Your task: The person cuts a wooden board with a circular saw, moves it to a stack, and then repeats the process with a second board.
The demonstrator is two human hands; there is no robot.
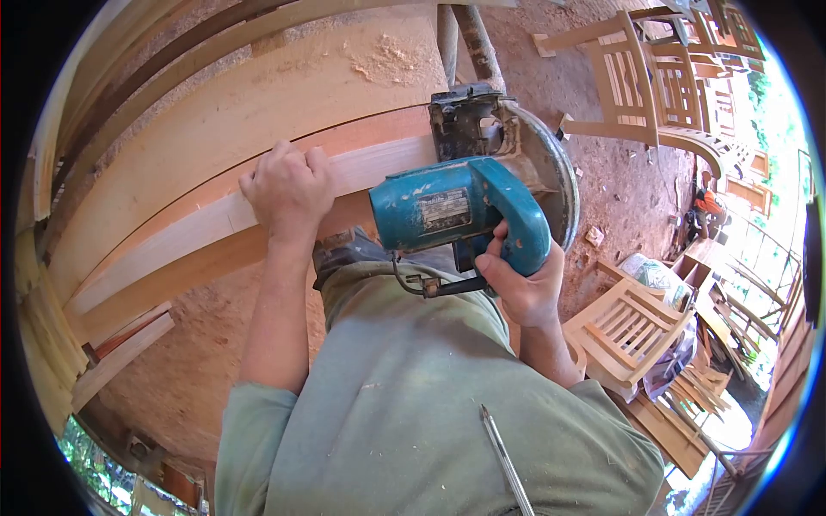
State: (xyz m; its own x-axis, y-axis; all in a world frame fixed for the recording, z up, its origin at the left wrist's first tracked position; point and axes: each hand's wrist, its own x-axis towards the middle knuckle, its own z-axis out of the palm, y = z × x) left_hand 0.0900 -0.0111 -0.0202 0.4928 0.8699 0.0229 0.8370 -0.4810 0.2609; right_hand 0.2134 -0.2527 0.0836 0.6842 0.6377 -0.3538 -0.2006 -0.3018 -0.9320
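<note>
My right hand (531, 288) is wrapped around the rear handle of a teal circular saw (443, 211). The saw's dark base (465, 120) sits at the right end of a pale wooden strip (194, 236), and its round guard (564, 172) faces right. Closed over the top of that strip, my left hand (290, 191) presses it against the workbench, to the left of the saw. A wide wooden board (249, 103) lies just beyond the strip. The blade's contact with the wood is hidden behind the saw body.
Sawdust (391, 62) is heaped on the board. Wooden chairs (628, 82) stand at upper right, and a slatted chair (628, 327) at lower right beside scrap wood (697, 387). A person in orange (710, 206) is in the background. A pen (503, 456) hangs on my shirt.
</note>
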